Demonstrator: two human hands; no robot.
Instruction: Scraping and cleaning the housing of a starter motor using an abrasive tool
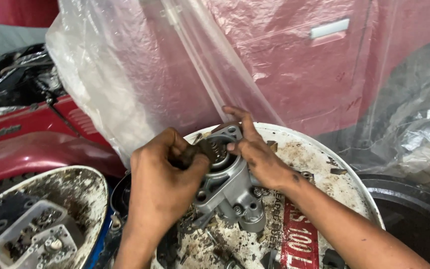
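Head view: two hands, left hand (162, 177) and right hand (257, 152), fingers gripping one grey metal housing (232, 192).

Two bare hands and forearms, seen from above by the head camera. Left hand (162, 177): no glove, no ring, no watch; knuckles and finger backs smeared with dark grease and grit. Left forearm bare to the lower frame edge, no sleeve showing. Right hand (257, 152): likewise ungloved and without jewellery, grime along the fingers and around the nails (nails short, edges darkened). Right forearm bare, one small dark spot near the wrist, light soiling further up; no cuff, strap or band visible on either arm.
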